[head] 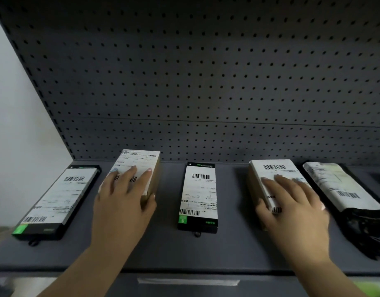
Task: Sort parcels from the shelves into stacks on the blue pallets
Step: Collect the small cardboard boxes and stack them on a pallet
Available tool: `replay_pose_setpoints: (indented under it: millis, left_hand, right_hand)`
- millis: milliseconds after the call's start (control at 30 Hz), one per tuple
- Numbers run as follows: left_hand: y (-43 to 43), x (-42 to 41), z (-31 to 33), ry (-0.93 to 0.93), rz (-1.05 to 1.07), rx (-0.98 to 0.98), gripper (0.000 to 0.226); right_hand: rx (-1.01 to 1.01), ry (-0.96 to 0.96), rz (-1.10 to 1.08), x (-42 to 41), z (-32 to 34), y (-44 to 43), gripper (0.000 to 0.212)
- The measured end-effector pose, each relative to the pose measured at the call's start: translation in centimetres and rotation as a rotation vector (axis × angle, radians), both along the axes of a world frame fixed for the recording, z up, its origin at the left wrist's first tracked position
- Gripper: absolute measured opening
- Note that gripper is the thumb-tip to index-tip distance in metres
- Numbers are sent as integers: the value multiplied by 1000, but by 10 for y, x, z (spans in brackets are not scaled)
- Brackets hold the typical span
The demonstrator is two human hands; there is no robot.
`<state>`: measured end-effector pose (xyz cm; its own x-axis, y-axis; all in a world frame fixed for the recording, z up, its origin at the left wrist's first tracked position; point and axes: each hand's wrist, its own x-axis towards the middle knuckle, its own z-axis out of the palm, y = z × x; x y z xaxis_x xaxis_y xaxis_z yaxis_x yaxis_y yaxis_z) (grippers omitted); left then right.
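Several labelled parcels lie in a row on a grey shelf (227, 249). My left hand (124, 196) lies on top of a brown cardboard box (141, 161) with a white label, fingers spread over the label and thumb wrapped around its right side. My right hand (292, 202) covers a second brown box (272, 168), fingers across its label and thumb hooked on its left side. A flat black box (62, 196) lies far left, another flat black box (198, 189) sits between my hands, and a black plastic mailer bag (343, 189) lies far right.
A dark pegboard panel (206, 82) backs the shelf. A white wall (17, 125) stands to the left. The shelf's front edge (184, 270) runs below my forearms, with a strip of tape (188, 281) on the face under it.
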<state>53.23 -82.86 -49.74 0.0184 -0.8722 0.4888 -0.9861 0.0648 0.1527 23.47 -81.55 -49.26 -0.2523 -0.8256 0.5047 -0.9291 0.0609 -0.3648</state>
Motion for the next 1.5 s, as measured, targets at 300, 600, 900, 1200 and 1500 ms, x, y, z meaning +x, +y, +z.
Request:
replay_pose_setpoints:
  millis: [300, 600, 900, 1200, 1500]
  left_hand:
    - [55, -12, 57, 42, -78, -160, 52]
    - [182, -25, 174, 51, -173, -167, 50]
    - [297, -18, 295, 12, -222, -186, 49]
    - [345, 3, 398, 48, -165, -352, 43]
    - [338, 43, 471, 17, 88, -319, 51]
  right_hand:
    - [-250, -18, 89, 20, 50, 60, 43]
    - [-270, 15, 192, 49, 177, 186, 38]
    - [-384, 17, 208, 70, 315, 290, 30]
    - [-438, -15, 201, 92, 426, 339, 39]
    - [-444, -30, 197, 125, 489, 317, 39]
